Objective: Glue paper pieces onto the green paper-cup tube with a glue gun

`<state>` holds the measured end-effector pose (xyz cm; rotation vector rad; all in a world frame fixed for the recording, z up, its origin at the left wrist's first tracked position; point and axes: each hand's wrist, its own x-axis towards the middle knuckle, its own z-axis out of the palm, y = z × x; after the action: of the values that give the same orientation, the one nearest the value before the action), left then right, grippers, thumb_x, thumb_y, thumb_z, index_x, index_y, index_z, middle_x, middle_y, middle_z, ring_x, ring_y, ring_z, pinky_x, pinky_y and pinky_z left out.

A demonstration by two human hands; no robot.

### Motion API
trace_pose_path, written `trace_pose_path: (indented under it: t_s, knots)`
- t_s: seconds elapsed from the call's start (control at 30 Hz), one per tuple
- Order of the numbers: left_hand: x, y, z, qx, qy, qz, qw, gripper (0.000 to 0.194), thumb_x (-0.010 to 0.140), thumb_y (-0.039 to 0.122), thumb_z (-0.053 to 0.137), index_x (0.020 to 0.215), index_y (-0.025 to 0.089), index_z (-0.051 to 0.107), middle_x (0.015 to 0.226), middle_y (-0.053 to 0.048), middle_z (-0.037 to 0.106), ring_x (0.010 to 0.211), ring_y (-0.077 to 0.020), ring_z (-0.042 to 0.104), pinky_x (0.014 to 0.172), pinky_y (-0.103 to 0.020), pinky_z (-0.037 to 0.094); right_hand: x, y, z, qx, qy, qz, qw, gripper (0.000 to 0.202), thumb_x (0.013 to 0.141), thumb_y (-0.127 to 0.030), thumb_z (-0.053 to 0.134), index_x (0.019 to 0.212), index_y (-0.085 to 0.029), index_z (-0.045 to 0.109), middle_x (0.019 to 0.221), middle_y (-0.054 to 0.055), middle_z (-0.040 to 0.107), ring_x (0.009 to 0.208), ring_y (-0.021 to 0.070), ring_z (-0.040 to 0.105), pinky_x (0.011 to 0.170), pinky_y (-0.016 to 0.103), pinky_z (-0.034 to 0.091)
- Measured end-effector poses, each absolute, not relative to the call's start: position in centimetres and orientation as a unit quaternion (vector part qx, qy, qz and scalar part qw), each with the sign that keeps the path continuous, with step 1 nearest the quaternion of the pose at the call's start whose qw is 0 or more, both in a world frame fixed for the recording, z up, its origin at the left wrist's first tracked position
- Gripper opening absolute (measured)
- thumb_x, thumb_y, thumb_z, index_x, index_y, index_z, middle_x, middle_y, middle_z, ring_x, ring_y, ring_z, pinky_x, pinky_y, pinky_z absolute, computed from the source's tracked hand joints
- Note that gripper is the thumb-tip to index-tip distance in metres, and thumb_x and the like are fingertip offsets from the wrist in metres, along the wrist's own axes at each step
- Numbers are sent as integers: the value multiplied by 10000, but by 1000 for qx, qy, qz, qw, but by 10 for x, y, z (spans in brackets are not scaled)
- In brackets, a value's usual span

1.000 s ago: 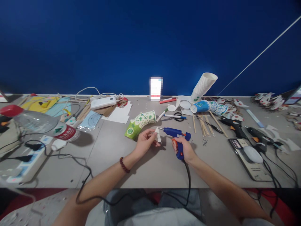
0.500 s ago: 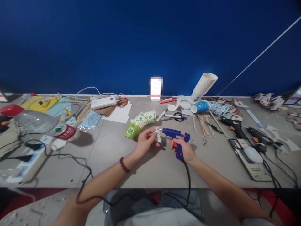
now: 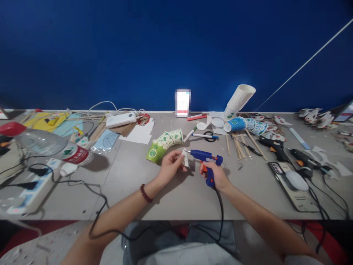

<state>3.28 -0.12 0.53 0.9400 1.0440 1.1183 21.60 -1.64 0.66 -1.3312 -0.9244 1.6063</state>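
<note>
My left hand (image 3: 173, 165) pinches a small strip of white paper (image 3: 186, 159) near the middle of the table. Wrapped in my right hand (image 3: 216, 174) is a blue hot glue gun (image 3: 205, 156), its orange trigger under my fingers. The gun's metal nozzle points left and sits at the top edge of the paper; whether it touches I cannot tell. Just behind my left hand lies a curved piece of joined green paper cups (image 3: 164, 144). A black cord runs down from the glue gun's handle over the table edge.
Pens (image 3: 204, 136), black-handled scissors (image 3: 211, 136) and wooden sticks (image 3: 239, 147) lie behind my hands. A tilted stack of white cups (image 3: 240, 100) and joined blue cups (image 3: 237, 124) stand back right. A phone (image 3: 293, 191) lies right; a bottle (image 3: 55, 143) and power strip (image 3: 35, 189) are left.
</note>
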Motion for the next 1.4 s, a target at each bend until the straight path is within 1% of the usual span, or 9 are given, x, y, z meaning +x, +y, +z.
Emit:
trace_pose_path:
  t_s: [0.13,0.3,0.57,0.7,0.9,1.13,1.4]
  knots:
    - [32,-1,4,403,461,491,620,519,644,600,746,859,165,562,557,41,622,404,-114,594,416,-210,451,216,-15,7,-528,-351,654,413,285,625,-433,607,532,-164,595,518,23,602,414,87,475,396,202,352]
    - [31,-1,2,402,466,490,617,497,656,592,741,852,171,566,580,34,634,413,-115,595,408,-217,453,217,-12,10,-506,-303,707,389,283,609,-445,574,525,-175,561,490,14,582,381,81,438,372,200,317]
    - [31,-1,3,415,461,492,610,483,669,584,737,846,166,574,581,35,633,412,-103,592,421,-209,464,219,-8,11,-460,-278,761,363,302,639,-462,539,534,-180,552,464,13,559,356,84,405,355,206,285]
    - [31,-1,4,421,462,493,605,463,684,569,734,847,162,585,593,34,634,417,-96,592,430,-202,465,218,-8,12,-453,-270,769,360,304,635,-457,535,517,-177,556,454,15,550,347,85,406,350,209,281]
    - [32,-2,7,421,472,497,594,482,656,589,741,835,168,588,579,43,616,406,-98,580,425,-213,463,217,-8,12,-445,-266,768,376,291,644,-441,531,519,-180,559,445,13,538,351,88,388,347,216,285]
    - [32,-2,8,427,471,500,587,433,690,552,732,843,169,597,590,41,608,408,-92,571,428,-212,455,219,-7,9,-436,-263,774,377,297,676,-435,514,532,-178,557,451,18,533,355,89,385,346,214,286]
    - [32,-2,3,429,468,503,586,444,700,564,724,851,165,599,592,45,601,407,-88,569,428,-208,462,219,-8,8,-434,-264,776,374,309,698,-432,505,533,-176,557,460,18,540,355,87,392,350,216,285]
